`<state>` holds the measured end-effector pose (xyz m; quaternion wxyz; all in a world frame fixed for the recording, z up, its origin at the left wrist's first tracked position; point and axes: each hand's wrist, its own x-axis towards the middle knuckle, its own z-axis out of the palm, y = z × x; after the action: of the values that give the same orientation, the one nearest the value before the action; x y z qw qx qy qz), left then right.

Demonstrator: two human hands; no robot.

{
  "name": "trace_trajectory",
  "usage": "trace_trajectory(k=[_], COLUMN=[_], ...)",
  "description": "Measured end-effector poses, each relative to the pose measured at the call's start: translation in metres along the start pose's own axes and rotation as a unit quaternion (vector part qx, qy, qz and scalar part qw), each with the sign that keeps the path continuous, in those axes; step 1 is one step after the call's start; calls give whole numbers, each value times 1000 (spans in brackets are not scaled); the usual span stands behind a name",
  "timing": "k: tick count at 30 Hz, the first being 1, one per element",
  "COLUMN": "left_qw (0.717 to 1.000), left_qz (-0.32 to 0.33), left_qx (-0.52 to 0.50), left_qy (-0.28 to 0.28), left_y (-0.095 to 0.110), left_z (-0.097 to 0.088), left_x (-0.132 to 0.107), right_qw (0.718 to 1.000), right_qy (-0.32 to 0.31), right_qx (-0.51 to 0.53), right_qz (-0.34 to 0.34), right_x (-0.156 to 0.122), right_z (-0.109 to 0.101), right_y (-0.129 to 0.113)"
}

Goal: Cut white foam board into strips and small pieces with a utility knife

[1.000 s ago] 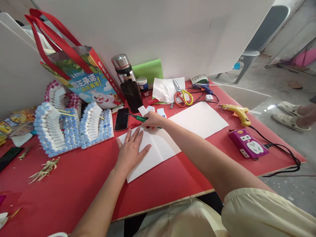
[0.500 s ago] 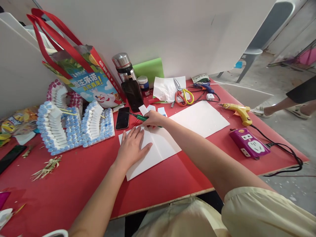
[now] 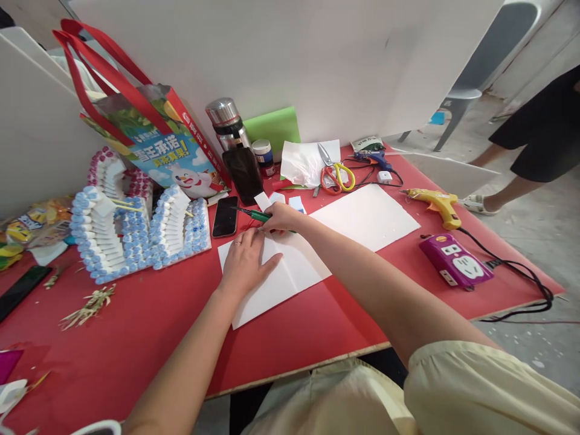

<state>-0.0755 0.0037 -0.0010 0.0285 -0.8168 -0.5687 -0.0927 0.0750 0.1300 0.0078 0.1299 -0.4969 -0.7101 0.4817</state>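
Observation:
A large white foam sheet (image 3: 362, 220) lies across the middle of the red table (image 3: 113, 338). My left hand (image 3: 247, 263) rests flat on the sheet's near left part with its fingers stretched out. My right hand (image 3: 281, 217) is closed round a green-handled cutter (image 3: 254, 214) at the sheet's far edge, its tip pointing left. Small white offcuts (image 3: 274, 199) lie just beyond that hand. A black phone (image 3: 225, 217) lies to the left of the cutter.
A model of blue and pink bottle caps (image 3: 131, 226) stands at left with a red shopping bag (image 3: 149, 142) behind it. A flask (image 3: 226, 124), scissors (image 3: 333, 172), yellow glue gun (image 3: 435, 205) and purple power strip (image 3: 455, 269) are around. A person (image 3: 530, 139) walks at far right.
My left hand has slid a little toward my right hand and its fingers have drawn closer together. The person at far right has walked further into view.

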Motion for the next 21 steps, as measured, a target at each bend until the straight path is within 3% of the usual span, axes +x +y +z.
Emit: trace_trajectory(k=[12, 17, 21], left_qw=[994, 993, 991], left_qz=[-35, -16, 14], left_qx=[-92, -120, -125], left_qy=[-44, -1, 38], left_y=[-10, -14, -20], left_z=[3, 8, 18], left_x=[7, 10, 11], right_qw=[999, 997, 991], right_qy=[19, 48, 101], right_qx=[-27, -52, -68], right_qz=[-9, -18, -47], right_x=[-2, -8, -31], right_z=[3, 5, 2], right_y=[1, 3, 1])
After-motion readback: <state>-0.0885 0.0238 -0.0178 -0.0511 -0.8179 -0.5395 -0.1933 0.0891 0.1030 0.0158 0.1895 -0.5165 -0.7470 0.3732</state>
